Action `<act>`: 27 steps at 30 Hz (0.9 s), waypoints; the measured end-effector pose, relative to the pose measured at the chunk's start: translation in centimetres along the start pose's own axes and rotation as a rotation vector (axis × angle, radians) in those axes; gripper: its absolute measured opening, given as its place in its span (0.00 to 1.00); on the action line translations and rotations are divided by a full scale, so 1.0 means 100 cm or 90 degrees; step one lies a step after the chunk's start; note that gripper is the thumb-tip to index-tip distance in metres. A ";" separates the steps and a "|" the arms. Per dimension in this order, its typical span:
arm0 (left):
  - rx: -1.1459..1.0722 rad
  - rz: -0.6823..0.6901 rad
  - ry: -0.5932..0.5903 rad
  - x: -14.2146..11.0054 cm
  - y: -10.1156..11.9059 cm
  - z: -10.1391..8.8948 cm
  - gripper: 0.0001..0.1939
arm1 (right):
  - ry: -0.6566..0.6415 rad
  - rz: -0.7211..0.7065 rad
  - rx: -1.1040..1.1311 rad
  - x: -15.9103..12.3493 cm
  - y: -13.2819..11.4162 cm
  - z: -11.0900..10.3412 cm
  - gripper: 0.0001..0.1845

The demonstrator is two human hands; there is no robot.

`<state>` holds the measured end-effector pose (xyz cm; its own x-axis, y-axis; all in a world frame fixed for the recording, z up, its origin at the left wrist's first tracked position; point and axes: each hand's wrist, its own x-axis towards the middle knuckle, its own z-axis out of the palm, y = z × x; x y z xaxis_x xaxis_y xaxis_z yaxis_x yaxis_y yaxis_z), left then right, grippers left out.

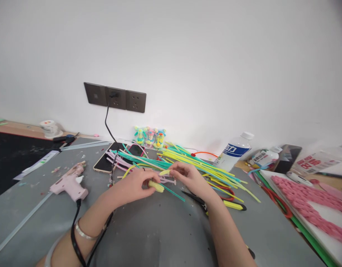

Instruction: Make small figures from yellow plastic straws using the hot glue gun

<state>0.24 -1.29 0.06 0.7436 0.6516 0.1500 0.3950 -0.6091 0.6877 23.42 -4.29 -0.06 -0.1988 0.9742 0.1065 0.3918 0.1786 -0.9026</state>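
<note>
Grasped in left hand [140,183], above desk [171,230]: pale yellow piece [157,186]. Pinched in right hand [189,178], near it: small yellow strip [164,172]. Possible fault: dropping strip, from narrow grip. Possible drag on glue gun [69,186], from cord [73,233] crossing left forearm [98,211]. Beyond: loose fuzzy stems [212,170], bottle [234,150]. In the way, by right wrist [211,197]: dark blade [192,195].
</note>
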 end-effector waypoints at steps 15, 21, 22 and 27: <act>-0.268 -0.035 0.169 0.006 -0.003 0.001 0.10 | -0.075 0.055 0.072 -0.004 -0.002 -0.002 0.10; -0.339 -0.064 0.162 0.006 -0.006 0.000 0.10 | -0.230 0.111 0.013 -0.007 0.001 0.011 0.05; -0.341 -0.063 0.168 0.006 -0.006 0.000 0.10 | -0.219 0.103 -0.007 -0.006 0.001 0.013 0.06; -0.291 -0.028 0.186 0.007 -0.008 0.000 0.11 | -0.102 0.008 -0.043 -0.004 -0.007 0.015 0.10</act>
<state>0.45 -0.37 -0.39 0.5246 0.8107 0.2600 0.0992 -0.3616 0.9271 21.92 -4.99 -0.11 -0.3324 0.9429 0.0222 0.4533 0.1804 -0.8729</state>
